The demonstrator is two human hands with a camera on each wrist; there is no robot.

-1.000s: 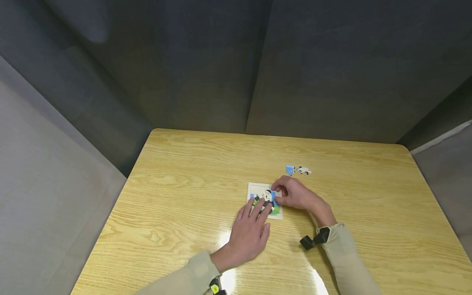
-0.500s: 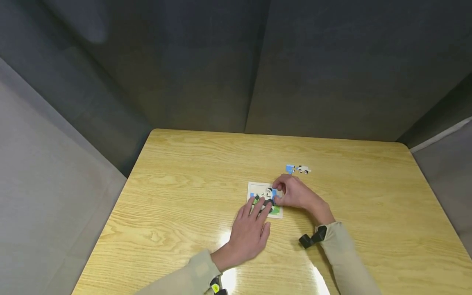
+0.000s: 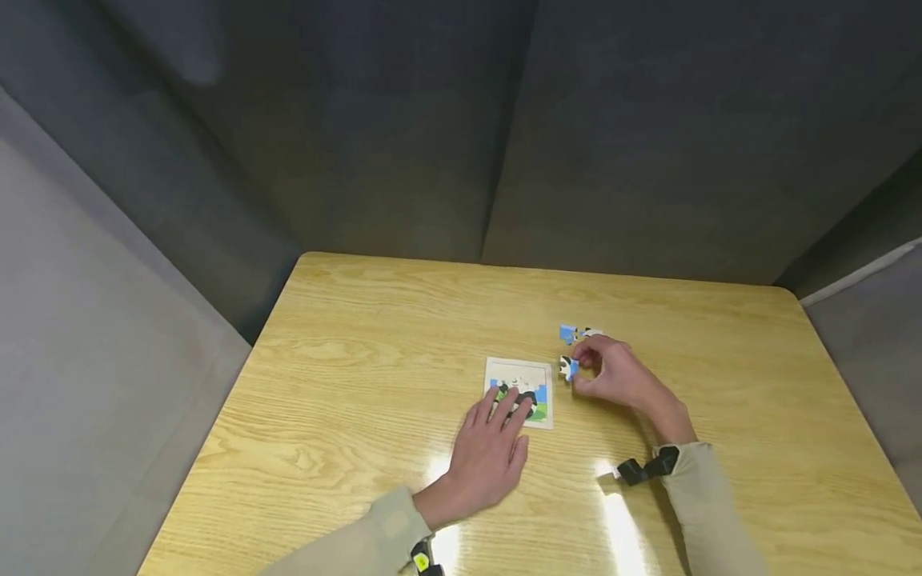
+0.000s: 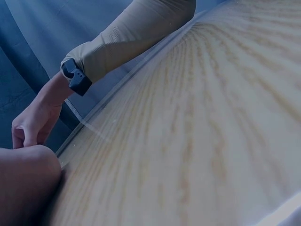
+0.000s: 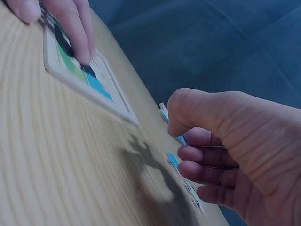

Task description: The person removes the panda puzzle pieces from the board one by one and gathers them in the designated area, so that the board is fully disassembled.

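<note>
My left hand (image 3: 484, 456) lies nearest me on the light wood-grain table (image 3: 346, 376), fingers straight and spread, the tips pressing the near left part of the small square white-framed puzzle board (image 3: 520, 390). It grips nothing; it pins the board flat. The board shows green, black and blue picture pieces along its near edge, while its far half looks bare and pale.

My right hand (image 3: 612, 374) has left the board, where it worked half a second ago, and now sits just right of the board's far right corner. Its fingers are curled, and thumb and forefinger pinch a small blue-and-white jigsaw piece (image 3: 569, 367), lifted clear of the board. The right wrist view confirms the pinch: the blue edge of the piece (image 5: 164, 114) shows at the fingertips, with the board (image 5: 84, 89) off to the left under my other hand's fingers (image 5: 77, 33).

My judgement: the piece did not seat where I tried it and has been drawn out for another attempt or for setting aside.

Farther off, just beyond my right hand, two loose pieces, one blue and one white with dark marks (image 3: 579, 333), lie on the table.
</note>
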